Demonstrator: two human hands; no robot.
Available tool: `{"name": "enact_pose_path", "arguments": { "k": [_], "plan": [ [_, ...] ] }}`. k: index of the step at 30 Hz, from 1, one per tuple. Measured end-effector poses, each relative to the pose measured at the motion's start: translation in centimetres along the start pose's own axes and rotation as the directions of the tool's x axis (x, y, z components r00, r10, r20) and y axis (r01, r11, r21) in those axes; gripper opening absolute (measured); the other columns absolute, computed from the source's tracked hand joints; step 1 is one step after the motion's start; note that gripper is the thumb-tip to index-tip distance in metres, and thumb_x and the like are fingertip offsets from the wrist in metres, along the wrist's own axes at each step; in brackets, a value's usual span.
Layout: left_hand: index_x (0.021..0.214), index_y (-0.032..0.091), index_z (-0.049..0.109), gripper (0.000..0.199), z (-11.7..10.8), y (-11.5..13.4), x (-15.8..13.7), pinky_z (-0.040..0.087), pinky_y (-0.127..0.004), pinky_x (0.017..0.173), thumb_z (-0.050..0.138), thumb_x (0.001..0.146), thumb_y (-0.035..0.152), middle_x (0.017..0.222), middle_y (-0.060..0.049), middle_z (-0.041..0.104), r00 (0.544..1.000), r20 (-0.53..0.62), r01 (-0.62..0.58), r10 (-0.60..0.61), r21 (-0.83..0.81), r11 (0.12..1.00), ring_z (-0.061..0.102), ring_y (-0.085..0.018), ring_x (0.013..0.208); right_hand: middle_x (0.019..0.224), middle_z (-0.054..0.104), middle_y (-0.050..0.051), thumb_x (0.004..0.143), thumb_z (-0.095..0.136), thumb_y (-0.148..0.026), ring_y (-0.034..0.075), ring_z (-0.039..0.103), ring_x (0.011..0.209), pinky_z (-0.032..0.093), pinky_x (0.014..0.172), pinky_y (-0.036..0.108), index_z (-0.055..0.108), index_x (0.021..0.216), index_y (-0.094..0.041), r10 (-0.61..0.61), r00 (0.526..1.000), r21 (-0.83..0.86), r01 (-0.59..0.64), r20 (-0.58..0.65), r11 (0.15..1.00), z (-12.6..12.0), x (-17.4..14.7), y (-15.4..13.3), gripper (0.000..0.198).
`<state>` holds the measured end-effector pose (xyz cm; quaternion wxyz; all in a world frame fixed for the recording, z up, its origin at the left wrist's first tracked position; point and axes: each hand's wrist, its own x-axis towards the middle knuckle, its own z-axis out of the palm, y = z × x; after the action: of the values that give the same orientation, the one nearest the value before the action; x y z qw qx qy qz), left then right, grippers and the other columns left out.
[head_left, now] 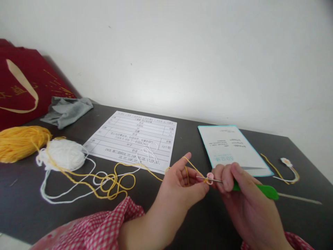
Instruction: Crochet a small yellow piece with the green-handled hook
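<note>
My right hand (pixel 253 208) is closed round the green handle (pixel 267 191) of a crochet hook, its metal shaft pointing left. At the hook's tip, my left hand (pixel 179 185) pinches a tiny piece of yellow yarn work, mostly covered by the fingers. A yellow strand (pixel 194 164) runs taut over the raised left index finger to the hook. A small pink ring-like piece (pixel 210 177), perhaps a stitch marker, sits by the shaft between both hands. Slack yellow yarn (pixel 118 180) trails left from my left hand across the table.
On the left lie a yellow yarn skein (pixel 24 143) and a white yarn ball (pixel 65 154). A printed sheet (pixel 135 139) and a blue-edged booklet (pixel 231 149) lie behind my hands. A small white flower piece (pixel 287 162) is at right. A red bag (pixel 23 76) and grey cloth (pixel 69 111) stand back left.
</note>
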<state>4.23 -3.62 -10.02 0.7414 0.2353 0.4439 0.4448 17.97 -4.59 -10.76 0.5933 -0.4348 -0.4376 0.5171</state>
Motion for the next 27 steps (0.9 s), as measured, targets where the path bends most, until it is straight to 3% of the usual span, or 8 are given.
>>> {"name": "enact_pose_path", "arguments": {
  "k": [5, 9, 13, 16, 20, 27],
  "plan": [
    [0.146, 0.006, 0.045, 0.102, 0.0, -0.2, 0.0, 0.048, -0.028, 0.069, 0.087, 0.054, 0.012, 0.064, 0.007, 0.065, 1.000, 0.024, 0.012, -0.014, 0.042, 0.999, 0.061, -0.012, 0.063, 0.050, 0.043, -0.002, 0.093, 0.061, -0.055, 0.015, 0.044, 0.053, 0.046, 0.056, 0.029, 0.054, 0.049, -0.021, 0.093, 0.994, 0.005, -0.094, 0.055, 0.996, -0.7, 0.8, -1.1, 0.055],
    [0.145, 0.006, 0.047, 0.099, 0.2, 0.1, -0.4, 0.048, -0.027, 0.070, 0.088, 0.056, 0.011, 0.065, 0.007, 0.065, 0.998, 0.046, 0.045, -0.048, 0.066, 0.997, 0.062, -0.013, 0.066, 0.047, 0.044, -0.002, 0.094, 0.060, -0.051, 0.015, 0.045, 0.052, 0.044, 0.054, 0.029, 0.055, 0.047, -0.022, 0.024, 0.999, -0.083, -0.020, 0.048, 0.996, -1.1, 0.8, -1.7, 0.055],
    [0.152, 0.002, 0.035, 0.110, 0.6, 0.3, -0.6, 0.047, -0.025, 0.068, 0.085, 0.054, 0.006, 0.061, 0.009, 0.064, 0.996, 0.050, 0.077, -0.079, 0.046, 0.996, 0.058, -0.010, 0.060, 0.047, 0.046, -0.002, 0.097, 0.057, -0.047, 0.014, 0.048, 0.052, 0.042, 0.054, 0.029, 0.053, 0.047, -0.022, -0.044, 0.997, -0.194, 0.056, 0.066, 0.979, -1.3, 0.6, -2.4, 0.056],
    [0.154, -0.002, 0.027, 0.115, 0.7, 0.1, -0.6, 0.046, -0.024, 0.067, 0.083, 0.053, 0.004, 0.058, 0.010, 0.064, 0.993, 0.073, 0.092, -0.094, 0.034, 0.995, 0.056, -0.008, 0.058, 0.048, 0.048, -0.002, 0.099, 0.054, -0.044, 0.014, 0.049, 0.051, 0.040, 0.054, 0.029, 0.050, 0.047, -0.022, -0.060, 0.990, -0.332, 0.099, 0.125, 0.938, -1.7, 0.5, -3.1, 0.057],
    [0.151, 0.000, 0.034, 0.112, 0.5, -0.5, -0.3, 0.045, -0.023, 0.063, 0.085, 0.051, 0.004, 0.059, 0.010, 0.064, 0.990, 0.073, 0.116, -0.121, 0.076, 0.990, 0.056, -0.008, 0.058, 0.050, 0.051, -0.002, 0.102, 0.048, -0.045, 0.014, 0.049, 0.050, 0.041, 0.056, 0.029, 0.049, 0.050, -0.022, -0.021, 0.975, -0.548, 0.143, 0.222, 0.824, -2.8, 0.2, -4.0, 0.057],
    [0.150, 0.002, 0.037, 0.108, 0.5, -0.3, -0.4, 0.048, -0.026, 0.069, 0.086, 0.054, 0.005, 0.060, 0.010, 0.065, 0.991, 0.062, 0.113, -0.119, 0.095, 0.989, 0.058, -0.009, 0.060, 0.044, 0.049, -0.002, 0.100, 0.047, -0.055, 0.012, 0.049, 0.044, 0.037, 0.044, 0.025, 0.048, 0.045, -0.021, -0.090, 0.983, -0.607, 0.171, 0.163, 0.776, -2.3, -0.1, -4.2, 0.064]
  ]
}}
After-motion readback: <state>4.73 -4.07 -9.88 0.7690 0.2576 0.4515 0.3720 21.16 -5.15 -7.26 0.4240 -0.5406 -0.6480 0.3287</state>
